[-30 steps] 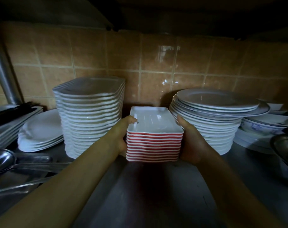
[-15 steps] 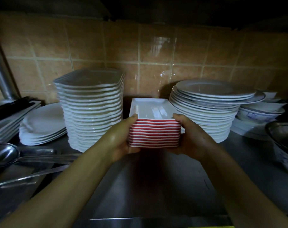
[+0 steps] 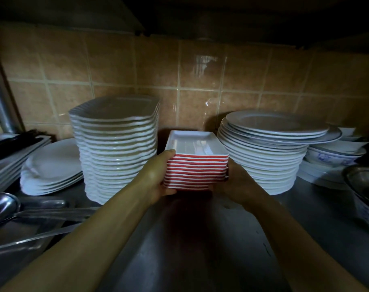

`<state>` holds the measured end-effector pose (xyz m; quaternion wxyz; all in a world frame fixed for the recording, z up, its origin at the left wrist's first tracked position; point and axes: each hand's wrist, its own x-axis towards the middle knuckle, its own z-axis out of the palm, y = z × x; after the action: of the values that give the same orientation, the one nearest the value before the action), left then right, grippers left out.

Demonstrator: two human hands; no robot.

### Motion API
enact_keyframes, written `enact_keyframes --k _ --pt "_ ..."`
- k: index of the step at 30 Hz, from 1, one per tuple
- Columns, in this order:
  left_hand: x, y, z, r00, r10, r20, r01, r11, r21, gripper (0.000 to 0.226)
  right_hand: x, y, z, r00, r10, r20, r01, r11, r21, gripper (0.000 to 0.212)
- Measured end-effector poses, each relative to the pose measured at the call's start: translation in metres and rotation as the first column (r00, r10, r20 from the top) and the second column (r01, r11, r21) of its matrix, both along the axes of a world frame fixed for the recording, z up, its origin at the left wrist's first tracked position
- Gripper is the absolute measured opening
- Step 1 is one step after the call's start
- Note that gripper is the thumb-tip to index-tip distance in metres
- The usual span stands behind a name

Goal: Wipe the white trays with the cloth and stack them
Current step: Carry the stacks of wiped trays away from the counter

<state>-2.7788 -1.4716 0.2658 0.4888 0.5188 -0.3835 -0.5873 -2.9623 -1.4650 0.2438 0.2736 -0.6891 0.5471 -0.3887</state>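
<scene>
1. Two hands hold one stack of trays (image 3: 197, 165), white inside with red outer walls, between them on a dim metal shelf (image 3: 200, 239). The stack sits in the gap between two plate piles, near the tiled wall (image 3: 200, 81).
2. The left hand (image 3: 158, 178) grips the stack's left side, thumb on the top rim and fingers curled under the base. The right hand (image 3: 234, 180) clasps the right side; its fingertips are hidden behind the trays.
3. Whether the stack rests on the shelf or is just lifted off it, I cannot tell; its near edge looks slightly raised.
4. Progress, as a judgement: the trays are already nested in a neat stack, so stacking looks done or nearly so. No cloth is in view, so wiping cannot be confirmed; the top tray looks clean and glossy.
5. What may be left is setting the stack squarely in its slot and letting go.
6. Just left stands a tall pile of wavy-edged plates (image 3: 116, 148), close to the left knuckles. Just right is a pile of round plates (image 3: 263, 152), its top plates overhanging.
7. Both piles crowd the gap, so a sideways nudge could knock them.
8. Farther out: oval plates (image 3: 51, 165) and a ladle (image 3: 2, 205) at left, bowls (image 3: 335, 152) at right.
</scene>
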Motion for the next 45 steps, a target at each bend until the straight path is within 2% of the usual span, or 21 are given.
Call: enact_keyframes --k 5,10,16,29,36,40,45 --pt "-0.006 -0.02 -0.003 0.999 0.04 -0.01 -0.04 0.999 -0.013 0.027 0.003 -0.025 -0.006 0.997 0.006 -0.079 -0.01 0.998 -0.054 0.067" --pt "-0.011 -0.038 -0.009 0.997 0.065 -0.049 -0.069 0.993 -0.094 0.028 0.001 -0.048 -0.008 0.986 0.012 -0.168 -0.026 0.997 -0.079 0.062" --pt "-0.018 -0.059 -0.019 0.997 0.082 -0.014 -0.083 0.992 -0.098 0.035 -0.004 -0.065 -0.012 0.989 -0.005 -0.147 0.002 1.0 -0.019 0.068" --pt "-0.024 -0.073 -0.032 0.985 0.164 -0.046 -0.167 0.983 -0.075 0.043 -0.003 -0.076 -0.029 0.989 -0.033 -0.147 0.033 0.999 -0.009 0.078" --pt "-0.017 -0.051 -0.021 0.996 0.066 0.062 -0.062 0.996 -0.065 0.046 0.004 -0.054 -0.021 0.994 -0.078 -0.08 0.076 0.997 -0.033 0.067" --pt "-0.011 -0.025 -0.017 0.997 0.0 0.082 0.006 0.998 -0.068 0.048 0.013 -0.024 -0.012 0.99 -0.141 0.017 0.142 0.989 -0.049 0.071" --pt "0.002 0.012 -0.011 0.993 -0.034 0.116 0.049 0.99 -0.129 0.051 0.028 0.012 -0.002 0.993 -0.108 0.037 0.111 0.987 -0.118 0.06"
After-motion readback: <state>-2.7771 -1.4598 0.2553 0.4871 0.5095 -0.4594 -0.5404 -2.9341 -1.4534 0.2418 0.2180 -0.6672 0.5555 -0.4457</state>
